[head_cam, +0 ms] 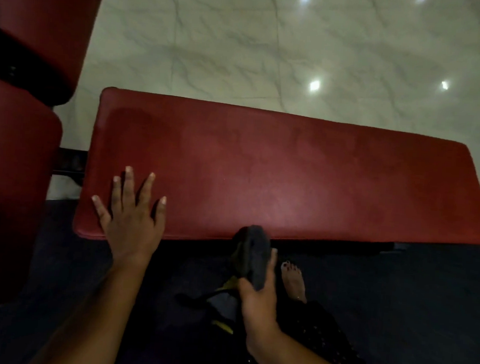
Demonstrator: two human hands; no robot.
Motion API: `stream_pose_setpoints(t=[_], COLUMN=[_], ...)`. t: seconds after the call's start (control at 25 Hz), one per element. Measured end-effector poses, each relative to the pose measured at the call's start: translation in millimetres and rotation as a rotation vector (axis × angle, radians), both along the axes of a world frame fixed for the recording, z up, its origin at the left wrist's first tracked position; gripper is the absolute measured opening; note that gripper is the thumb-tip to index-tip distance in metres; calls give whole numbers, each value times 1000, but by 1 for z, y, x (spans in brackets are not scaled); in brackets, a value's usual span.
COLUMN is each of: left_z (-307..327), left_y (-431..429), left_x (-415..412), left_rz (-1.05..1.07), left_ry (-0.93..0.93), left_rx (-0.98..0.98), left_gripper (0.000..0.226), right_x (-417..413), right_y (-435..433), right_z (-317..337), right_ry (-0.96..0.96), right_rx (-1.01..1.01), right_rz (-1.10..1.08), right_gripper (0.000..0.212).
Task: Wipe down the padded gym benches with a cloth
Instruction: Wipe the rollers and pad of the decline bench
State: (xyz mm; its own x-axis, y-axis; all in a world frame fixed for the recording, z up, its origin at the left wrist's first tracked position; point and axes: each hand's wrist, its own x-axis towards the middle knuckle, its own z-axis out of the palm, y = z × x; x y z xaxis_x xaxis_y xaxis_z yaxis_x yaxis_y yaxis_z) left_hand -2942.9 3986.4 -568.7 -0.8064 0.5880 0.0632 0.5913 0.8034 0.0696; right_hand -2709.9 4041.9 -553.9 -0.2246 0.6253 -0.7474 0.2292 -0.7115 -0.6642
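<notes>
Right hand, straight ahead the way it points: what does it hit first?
Likely the near edge of the red bench pad, the dark cloth in the right hand leading; its tip looks at that edge, depth unclear.

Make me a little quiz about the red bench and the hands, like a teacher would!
1. True or false: the left hand lies flat, fingers spread, on the red bench.
2. Which hand grips the dark cloth? A: left hand. B: right hand.
3. Fill in: the cloth is at the bench's ____ edge (near or far).
Key: 1 true; 2 B; 3 near.
</notes>
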Motion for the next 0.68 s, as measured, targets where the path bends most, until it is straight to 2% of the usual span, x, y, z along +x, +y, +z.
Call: stream_pose_setpoints(t=[0.12, 0.2, 0.36, 0.48, 0.6, 0.68], left_z=[-1, -2, -5, -3, 12, 16], left_y=[-4, -3, -3, -2, 2, -5], left_x=[-2, 2, 1, 0, -23, -39], left_rz=[56, 56, 53, 51, 18, -30], left_ry=[-15, 2, 18, 66, 143, 135], left_rx=[22, 31, 41, 62, 82, 49], left_gripper=[63, 63, 62, 57, 47, 49], right_x=[20, 4, -45, -49, -43, -46], right_y=[36, 46, 20, -22, -20, 8], right_z=[-13, -19, -17, 0, 24, 33], right_ry=[-261, -324, -339, -173, 56, -45], right_rx=[143, 139, 62, 229, 644, 1159], right_rz=[-124, -93, 29, 385, 886, 1155], right_gripper=[92, 94, 100, 96, 93, 87])
